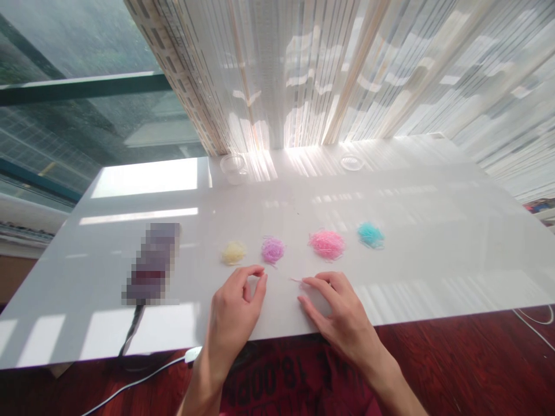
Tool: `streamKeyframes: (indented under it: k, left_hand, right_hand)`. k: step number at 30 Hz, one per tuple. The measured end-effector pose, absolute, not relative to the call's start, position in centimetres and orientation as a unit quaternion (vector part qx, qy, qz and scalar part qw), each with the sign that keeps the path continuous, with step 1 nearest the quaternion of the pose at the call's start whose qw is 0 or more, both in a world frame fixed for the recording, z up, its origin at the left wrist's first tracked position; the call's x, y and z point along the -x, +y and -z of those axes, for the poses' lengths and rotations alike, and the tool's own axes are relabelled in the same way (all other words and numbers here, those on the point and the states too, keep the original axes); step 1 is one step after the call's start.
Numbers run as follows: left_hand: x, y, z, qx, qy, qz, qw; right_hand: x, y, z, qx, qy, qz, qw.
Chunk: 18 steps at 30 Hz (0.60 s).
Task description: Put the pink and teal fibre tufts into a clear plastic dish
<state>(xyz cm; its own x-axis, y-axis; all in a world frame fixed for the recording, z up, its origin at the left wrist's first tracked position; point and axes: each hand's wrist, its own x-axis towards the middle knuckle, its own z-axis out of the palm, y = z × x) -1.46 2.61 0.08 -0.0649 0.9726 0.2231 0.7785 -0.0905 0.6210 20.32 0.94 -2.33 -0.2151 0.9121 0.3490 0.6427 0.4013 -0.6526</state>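
Four small heaps of thin, short strands lie in a row on the white table: a yellow heap (233,253), a purple heap (273,251), a pink heap (326,245) and a turquoise heap (371,234). My left hand (237,299) is just below the yellow and purple heaps. Its thumb and index fingertip come together in a pinch, and whatever may be between them is too small to make out. Below the pink heap is my right hand (333,300), thumb and index finger apart. One thin pinkish strand (295,280) touches or lies beside its index fingertip.
A pixelated dark object (151,266) with a black cable lies on the left of the table (416,277). Toward the back edge are a clear round container (233,164) and a clear round lid (351,163). Striped curtains (277,75) hang behind. A white cable (139,381) crosses below the front edge.
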Motion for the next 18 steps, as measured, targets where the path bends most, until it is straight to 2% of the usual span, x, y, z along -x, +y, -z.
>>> streamKeyframes:
  k: [7, 18]
  left_hand:
    - [-0.5, 2.1, 1.3, -0.779, 0.561, -0.260, 0.109]
    - [-1.3, 2.8, 2.0, -0.789, 0.555, -0.242, 0.102]
  right_hand:
    - [-21.0, 0.1, 2.3, 0.542, -0.752, -0.179, 0.330]
    - [-20.2, 0.8, 2.3, 0.559, -0.741, -0.188, 0.320]
